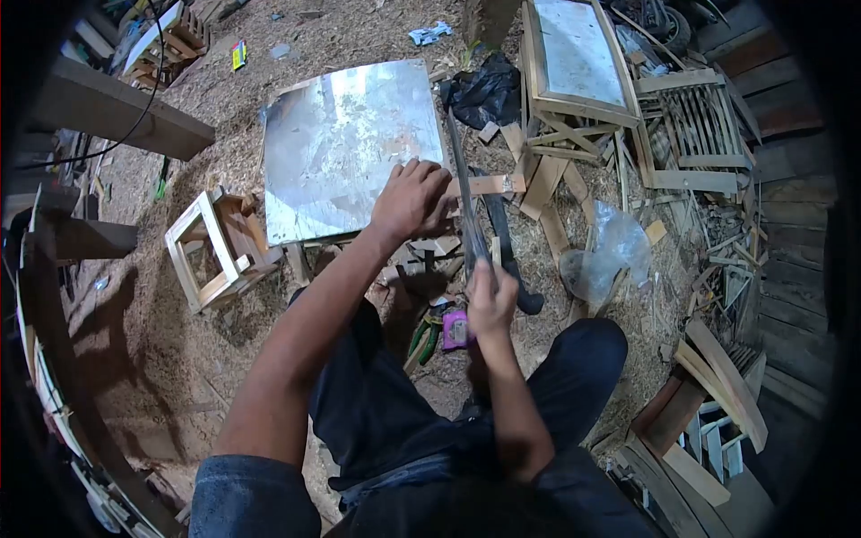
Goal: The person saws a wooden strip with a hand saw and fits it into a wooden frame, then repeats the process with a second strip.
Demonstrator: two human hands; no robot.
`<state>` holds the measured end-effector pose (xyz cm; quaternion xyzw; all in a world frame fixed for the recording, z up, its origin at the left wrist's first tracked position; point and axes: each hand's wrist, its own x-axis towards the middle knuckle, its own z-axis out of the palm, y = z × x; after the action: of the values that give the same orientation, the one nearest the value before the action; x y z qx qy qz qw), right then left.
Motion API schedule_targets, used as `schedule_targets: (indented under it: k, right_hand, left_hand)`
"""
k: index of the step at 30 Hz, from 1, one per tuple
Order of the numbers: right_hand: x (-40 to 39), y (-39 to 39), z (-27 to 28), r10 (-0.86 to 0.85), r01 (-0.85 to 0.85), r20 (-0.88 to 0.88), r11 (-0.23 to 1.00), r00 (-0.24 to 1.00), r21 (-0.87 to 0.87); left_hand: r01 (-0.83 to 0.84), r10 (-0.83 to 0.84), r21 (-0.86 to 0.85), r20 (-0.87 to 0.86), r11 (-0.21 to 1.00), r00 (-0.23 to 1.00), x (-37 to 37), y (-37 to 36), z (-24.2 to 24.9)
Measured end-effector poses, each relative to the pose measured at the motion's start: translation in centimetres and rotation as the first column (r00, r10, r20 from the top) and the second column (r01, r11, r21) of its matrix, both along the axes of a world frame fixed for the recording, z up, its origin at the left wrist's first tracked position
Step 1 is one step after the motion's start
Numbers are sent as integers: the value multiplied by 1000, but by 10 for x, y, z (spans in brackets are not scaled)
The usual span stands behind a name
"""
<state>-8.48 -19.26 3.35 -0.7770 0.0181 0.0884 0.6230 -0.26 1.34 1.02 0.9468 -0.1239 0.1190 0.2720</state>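
Pink tape measure (456, 330), silvery (white-blotched) tabletop (345, 152)

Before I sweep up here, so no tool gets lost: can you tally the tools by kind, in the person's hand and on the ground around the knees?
Handsaw, in the right hand: 1
Pink tape measure: 1
Green-handled pliers: 1
Dark tool beside the handsaw, exact type unclear: 1
Total: 4

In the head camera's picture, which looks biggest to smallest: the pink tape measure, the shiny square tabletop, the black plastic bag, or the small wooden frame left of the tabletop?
1. Shiny square tabletop, by far
2. Small wooden frame
3. Black plastic bag
4. Pink tape measure, clearly the smallest
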Motion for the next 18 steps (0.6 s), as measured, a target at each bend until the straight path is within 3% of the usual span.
schedule_targets:
  k: [3, 6, 7, 8, 10, 12, 13, 16, 18]
  right_hand:
    - [-55, -25, 19, -30, 30, 8, 999, 1000, 17]
    - [-18, -15, 4, 15, -12, -59, 999, 998, 46]
    - [6, 2, 15, -8, 9, 30, 1000, 1000, -26]
    - [20, 7, 18, 5, -7, -51, 999, 999, -31]
    - [1, 0, 10, 26, -21, 60, 997, 998, -79]
    - [-50, -27, 6, -18, 27, -98, 995, 995, 93]
    - [-56, -26, 27, -16, 16, 29, 1000, 999, 26]
    - [-21, -14, 7, 0, 0, 2, 1000, 1000, 8]
    - [18, 5, 11, 32, -23, 72, 993, 997, -118]
  left_hand:
    - [-5, 5, 16, 36, 1000, 999, 4, 0, -1]
    - [16, -16, 14, 32, 1000, 999, 4, 1, -4]
    - [16, -16, 10, 23, 1000, 1000, 3, 3, -3]
    - [6, -6, 17, 12, 1000, 1000, -1, 3, -4]
    - [9, -9, 28, 0, 1000, 1000, 1, 1, -1]
    - [7, -7, 29, 19, 1000, 1000, 4, 0, 0]
    - [4, -6, 44, 40, 999, 999, 4, 0, -3]
    - [39, -39, -7, 13, 999, 999, 5, 3, -1]
    - [39, -39, -9, 20, 999, 999, 3, 2, -3]
